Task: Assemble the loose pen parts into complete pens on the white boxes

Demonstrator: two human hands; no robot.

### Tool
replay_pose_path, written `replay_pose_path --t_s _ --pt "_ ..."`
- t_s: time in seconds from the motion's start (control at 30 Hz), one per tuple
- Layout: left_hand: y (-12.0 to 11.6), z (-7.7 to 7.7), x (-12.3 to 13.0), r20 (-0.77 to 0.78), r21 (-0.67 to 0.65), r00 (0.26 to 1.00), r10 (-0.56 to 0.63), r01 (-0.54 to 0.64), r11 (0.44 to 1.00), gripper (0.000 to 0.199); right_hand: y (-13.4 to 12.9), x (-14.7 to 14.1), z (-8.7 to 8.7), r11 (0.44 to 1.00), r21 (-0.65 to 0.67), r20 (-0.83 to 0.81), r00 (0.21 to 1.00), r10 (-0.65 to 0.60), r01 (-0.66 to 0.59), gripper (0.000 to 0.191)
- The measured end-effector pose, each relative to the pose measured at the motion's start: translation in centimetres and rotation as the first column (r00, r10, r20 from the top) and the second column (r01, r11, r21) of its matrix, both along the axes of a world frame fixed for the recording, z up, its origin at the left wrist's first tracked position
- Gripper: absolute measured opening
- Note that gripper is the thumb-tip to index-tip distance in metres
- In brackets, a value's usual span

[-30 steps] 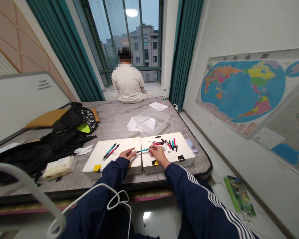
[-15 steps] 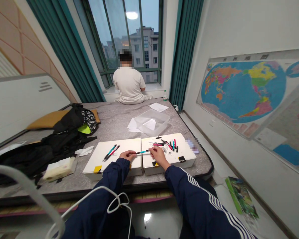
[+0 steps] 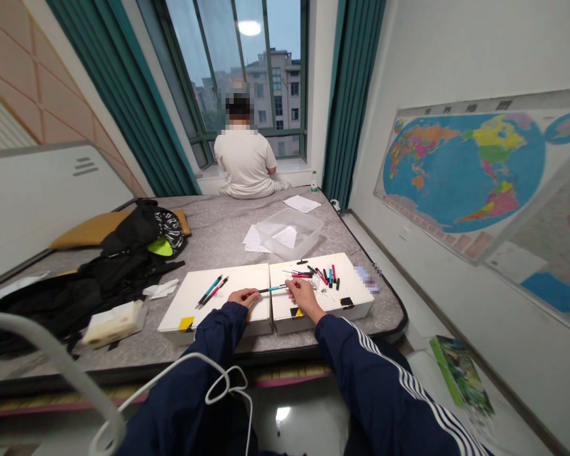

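Observation:
A blue and black pen [image 3: 275,288] is held level between my two hands, above the seam of two white boxes. My left hand [image 3: 245,296] pinches its left end over the left box [image 3: 180,310]. The fingers of my right hand [image 3: 304,296] are closed on its right end over the right box [image 3: 356,272]. Two assembled pens, one blue [image 3: 209,291] and one red [image 3: 217,291], lie side by side on the left box. Several black, red and blue pen parts [image 3: 331,276] are scattered on the right box, behind and beside my right hand.
Behind the boxes are a clear plastic bin [image 3: 308,234] and white papers [image 3: 301,203]. A black bag [image 3: 95,278] and a tissue pack [image 3: 116,323] lie left. A person [image 3: 244,158] sits by the window. A white cable [image 3: 185,361] crosses my left sleeve.
My right hand has shifted very slightly right at the pen's end. My left hand stays almost where it was, and the pens and parts on the boxes have not moved.

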State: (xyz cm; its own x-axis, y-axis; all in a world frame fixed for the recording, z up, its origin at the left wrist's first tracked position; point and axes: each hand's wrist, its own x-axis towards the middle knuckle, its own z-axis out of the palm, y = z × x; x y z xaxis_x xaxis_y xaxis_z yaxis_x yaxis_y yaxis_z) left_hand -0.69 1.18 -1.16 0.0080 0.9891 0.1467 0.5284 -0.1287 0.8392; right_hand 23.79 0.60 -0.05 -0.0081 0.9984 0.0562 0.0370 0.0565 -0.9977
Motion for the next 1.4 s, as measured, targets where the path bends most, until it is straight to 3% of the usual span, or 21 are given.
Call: replay_pose_path --t_s 0.1,0.23,0.5,0.83,1.07,1.27,1.4 --pt "0.1 -0.1 -0.1 0.008 0.047 0.999 -0.040 0.039 0.998 0.039 0.0 0.0 0.0 1.000 0.000 0.026 1.000 -0.012 0.012 0.041" --pt "-0.1 0.0 0.1 0.001 -0.029 1.000 -0.010 0.010 1.000 0.046 0.0 0.1 0.2 1.000 0.001 -0.003 1.000 -0.010 0.010 0.039" --pt "-0.7 1.8 0.2 -0.073 -0.087 0.993 -0.098 0.091 0.992 0.048 -0.1 0.1 0.1 1.000 -0.010 -0.009 1.000 0.018 -0.018 0.041" --pt "-0.5 1.2 -0.2 -0.029 -0.062 0.989 -0.145 0.143 0.988 0.042 0.1 0.2 -0.1 0.994 0.108 0.200 0.979 -0.034 0.012 0.046" --pt "-0.5 1.5 -0.8 -0.016 -0.027 0.977 -0.213 0.212 0.977 0.038 0.2 0.3 -0.1 0.993 0.114 0.238 0.971 -0.030 0.002 0.048" --pt "-0.1 0.9 -0.7 0.066 -0.024 0.983 -0.170 0.172 0.985 0.038 0.1 0.0 0.0 1.000 0.006 0.071 0.997 -0.018 0.018 0.041" --pt "-0.1 0.0 -0.3 -0.007 -0.035 0.991 -0.132 0.131 0.991 0.039 0.3 -0.3 0.0 0.998 -0.005 -0.049 0.997 -0.057 0.057 0.038"
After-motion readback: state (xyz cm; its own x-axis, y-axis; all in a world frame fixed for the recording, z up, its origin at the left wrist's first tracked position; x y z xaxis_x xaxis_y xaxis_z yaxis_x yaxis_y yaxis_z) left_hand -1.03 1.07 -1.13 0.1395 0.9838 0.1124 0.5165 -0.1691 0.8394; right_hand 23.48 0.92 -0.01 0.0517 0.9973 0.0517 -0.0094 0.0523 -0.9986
